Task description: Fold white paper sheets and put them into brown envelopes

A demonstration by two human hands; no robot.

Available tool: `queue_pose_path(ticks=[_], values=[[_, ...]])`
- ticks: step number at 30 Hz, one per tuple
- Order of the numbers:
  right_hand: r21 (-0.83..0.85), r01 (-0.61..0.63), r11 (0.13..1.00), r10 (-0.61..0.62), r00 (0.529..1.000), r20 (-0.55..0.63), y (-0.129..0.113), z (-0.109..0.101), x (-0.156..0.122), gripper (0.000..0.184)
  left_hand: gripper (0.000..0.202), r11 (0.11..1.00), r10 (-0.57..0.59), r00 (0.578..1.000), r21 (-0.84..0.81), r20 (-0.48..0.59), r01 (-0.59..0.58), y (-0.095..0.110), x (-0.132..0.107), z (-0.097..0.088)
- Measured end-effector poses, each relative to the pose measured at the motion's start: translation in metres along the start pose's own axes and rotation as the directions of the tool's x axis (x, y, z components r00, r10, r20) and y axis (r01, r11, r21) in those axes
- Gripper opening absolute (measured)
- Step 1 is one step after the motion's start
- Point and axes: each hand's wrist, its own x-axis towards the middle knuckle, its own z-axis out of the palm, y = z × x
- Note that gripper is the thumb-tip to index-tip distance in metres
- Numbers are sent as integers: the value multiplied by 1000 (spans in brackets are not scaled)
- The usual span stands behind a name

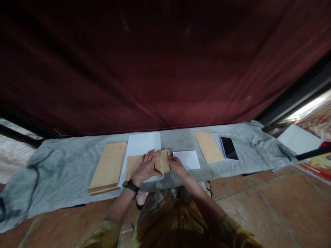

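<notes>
The step in hand looks like handling the end of a brown envelope (162,162), steadied from one side and worked at its right edge; whether that end is being folded, flattened or opened is too small to tell. The envelope lies near the middle of the counter (170,139), its left part over a white sheet (143,144) and its right end reaching toward a small white paper (188,159). The left hand (145,167) rests palm down across it, fingers slightly spread and pointing away from the body, thumb out to the right along the near side. The right hand (176,164) comes in from the right with its fingers drawn together, seemingly pinching the envelope's right edge. The next move seems to call for firm, flat pressure from the left palm and a light, controlled pinch on the right, so that the paper neither slides nor creases askew. Both forearms reach forward and converge, the left forearm (119,204) slanting inward to the right below a dark watch (131,186), the right forearm (197,195) slanting inward to the left.
</notes>
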Motion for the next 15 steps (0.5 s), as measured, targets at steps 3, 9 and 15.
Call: queue_pose_path(ticks=[3, 9, 15], values=[[-65, -24, 998, 22, 999, -27, -5, -2, 2, 12, 126, 1000, 25, 1000, 12, -17, -25, -1, 0, 0], [-144, -32, 989, 34, 999, 12, -14, 2, 9, 13, 129, 998, 54, 997, -26, -53, -55, 2, -2, -2], [-93, -76, 993, 84, 992, 94, -15, 8, 14, 12, 128, 994, 91, 994, -58, -64, -95, 8, -7, -4]])
